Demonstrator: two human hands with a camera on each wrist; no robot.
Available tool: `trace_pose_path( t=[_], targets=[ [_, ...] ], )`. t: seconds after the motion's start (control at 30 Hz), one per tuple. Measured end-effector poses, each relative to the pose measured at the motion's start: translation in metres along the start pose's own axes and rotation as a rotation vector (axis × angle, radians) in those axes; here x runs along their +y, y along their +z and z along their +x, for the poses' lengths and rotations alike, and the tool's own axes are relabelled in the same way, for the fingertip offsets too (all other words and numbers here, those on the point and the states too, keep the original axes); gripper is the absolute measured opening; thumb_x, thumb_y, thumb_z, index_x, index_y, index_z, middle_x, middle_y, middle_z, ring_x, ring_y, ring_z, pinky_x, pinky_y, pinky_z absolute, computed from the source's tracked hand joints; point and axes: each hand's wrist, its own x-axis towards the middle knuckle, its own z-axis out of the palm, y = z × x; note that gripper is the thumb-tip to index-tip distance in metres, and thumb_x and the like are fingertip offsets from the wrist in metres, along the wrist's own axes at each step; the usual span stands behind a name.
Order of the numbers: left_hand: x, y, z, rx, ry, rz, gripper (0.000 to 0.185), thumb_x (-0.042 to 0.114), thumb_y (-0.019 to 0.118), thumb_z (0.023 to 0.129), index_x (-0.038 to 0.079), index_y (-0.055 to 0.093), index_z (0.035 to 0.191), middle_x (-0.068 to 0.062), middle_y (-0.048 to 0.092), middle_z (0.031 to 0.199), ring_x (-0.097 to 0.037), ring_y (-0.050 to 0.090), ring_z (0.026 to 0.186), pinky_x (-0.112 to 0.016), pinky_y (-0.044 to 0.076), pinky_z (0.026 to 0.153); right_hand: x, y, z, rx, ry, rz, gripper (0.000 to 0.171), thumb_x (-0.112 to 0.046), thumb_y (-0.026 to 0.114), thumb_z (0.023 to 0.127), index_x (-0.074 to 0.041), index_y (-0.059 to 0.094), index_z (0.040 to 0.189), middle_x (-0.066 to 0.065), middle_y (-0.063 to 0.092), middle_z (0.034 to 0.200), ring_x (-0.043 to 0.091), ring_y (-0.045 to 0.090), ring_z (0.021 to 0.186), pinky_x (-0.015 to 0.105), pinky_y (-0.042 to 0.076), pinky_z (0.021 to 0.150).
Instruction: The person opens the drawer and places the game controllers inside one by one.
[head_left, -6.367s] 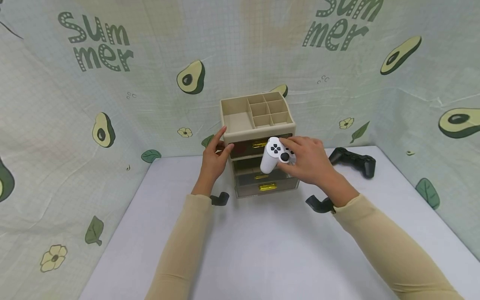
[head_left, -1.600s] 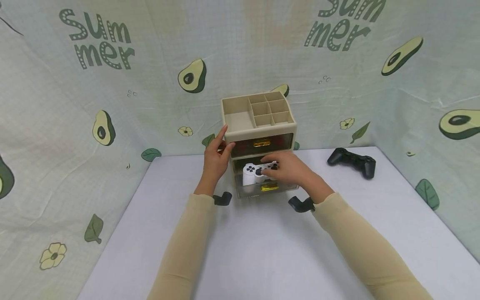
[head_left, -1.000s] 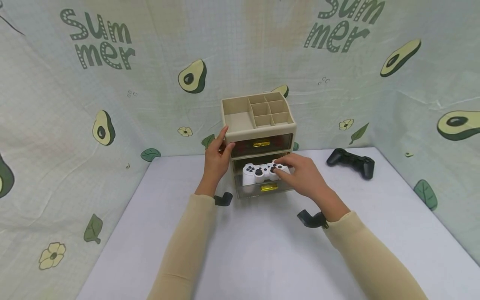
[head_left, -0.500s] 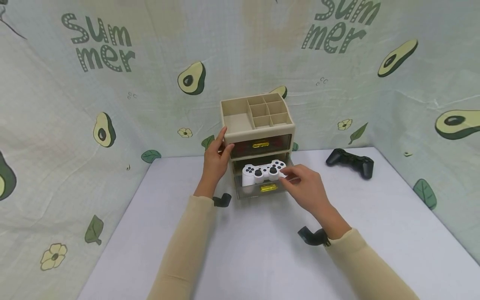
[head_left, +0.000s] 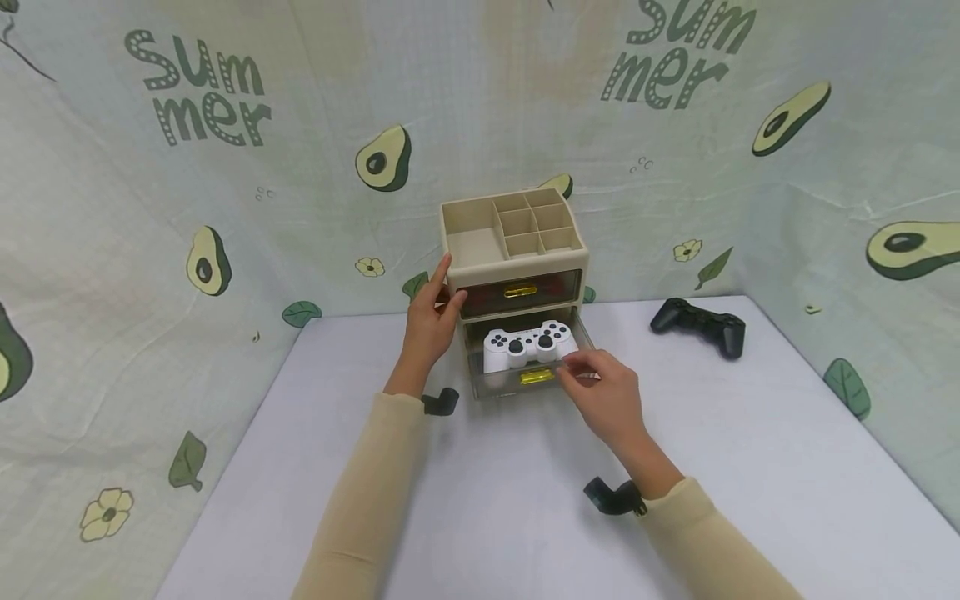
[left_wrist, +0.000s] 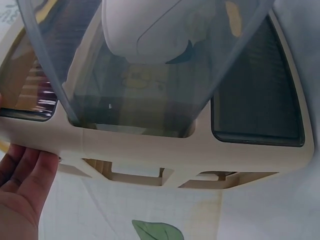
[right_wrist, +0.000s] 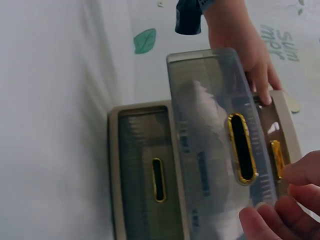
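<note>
Fingers [head_left: 572, 383] loosely bent by the open drawer [head_left: 498, 386]

Right hand [head_left: 606, 398] holds nothing, thumb slightly apart, at the drawer's front right corner. Left hand [head_left: 426, 332] grips the cabinet [head_left: 517, 267] by its left front edge. White controller [head_left: 530, 343] lies inside the drawer; black controller [head_left: 699, 327] near the table's [head_left: 487, 508] back right corner.

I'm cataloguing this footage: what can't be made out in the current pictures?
White controller: partly cut off by the left wrist view's top edge.
Upper drawer: any contents, obscured by its dark front, head view.
Right hand: contact with the open drawer, hidden by its fingers, head view.
</note>
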Motion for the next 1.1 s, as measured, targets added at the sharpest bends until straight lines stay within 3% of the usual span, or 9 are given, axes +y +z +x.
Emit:
trace_pose_path(
  t=[0.23, 0.47, 0.63, 0.87, 1.1],
  targets=[
    [0.000, 0.000, 0.000, 0.004, 0.007, -0.008, 0.060, 0.026, 0.059, 0.098, 0.027, 0.033, 0.152, -0.013, 0.059, 0.104, -0.025, 0.064, 0.101, -0.040, 0.055, 0.088, 0.005, 0.013, -0.006, 0.060, 0.022, 0.053, 0.014, -0.008, 0.075, 0.082, -0.006, 0.072, 0.095, 0.005, 0.070, 0.094, 0.019, 0.070, 0.087, 0.022, 0.057, 0.072],
    [0.000, -0.001, -0.001, -0.002, -0.003, 0.001, 0.061, 0.027, 0.058, 0.098, 0.034, 0.031, 0.152, -0.014, 0.060, 0.109, -0.026, 0.064, 0.104, -0.039, 0.055, 0.089, 0.004, 0.024, -0.011, 0.096, 0.035, 0.112, 0.014, -0.007, 0.076, 0.082, -0.006, 0.073, 0.096, 0.005, 0.071, 0.095, 0.019, 0.070, 0.090, 0.020, 0.056, 0.073],
    [-0.001, 0.000, 0.000, -0.011, 0.006, -0.003, 0.060, 0.025, 0.058, 0.098, 0.025, 0.033, 0.152, -0.015, 0.060, 0.114, -0.027, 0.064, 0.106, -0.041, 0.055, 0.090, 0.002, 0.031, -0.014, 0.123, 0.048, 0.183, 0.015, -0.005, 0.076, 0.082, -0.003, 0.074, 0.097, 0.006, 0.070, 0.096, 0.019, 0.070, 0.091, 0.019, 0.056, 0.075],
    [0.001, 0.002, 0.000, -0.008, 0.024, 0.004, 0.060, 0.025, 0.058, 0.098, 0.025, 0.032, 0.152, -0.015, 0.059, 0.118, -0.027, 0.064, 0.107, -0.040, 0.055, 0.088, 0.002, 0.039, -0.015, 0.143, 0.184, 0.241, 0.012, -0.010, 0.076, 0.083, -0.006, 0.076, 0.095, 0.003, 0.068, 0.096, 0.014, 0.066, 0.092, 0.013, 0.053, 0.076],
    [0.002, 0.002, 0.000, 0.000, 0.050, 0.028, 0.058, 0.022, 0.056, 0.099, 0.024, 0.033, 0.152, -0.016, 0.056, 0.125, -0.028, 0.064, 0.109, -0.040, 0.056, 0.087, 0.001, 0.040, -0.011, 0.108, 0.361, 0.322, 0.013, -0.016, 0.075, 0.085, -0.010, 0.076, 0.097, 0.001, 0.068, 0.100, 0.014, 0.063, 0.096, 0.014, 0.052, 0.073]
  ],
)
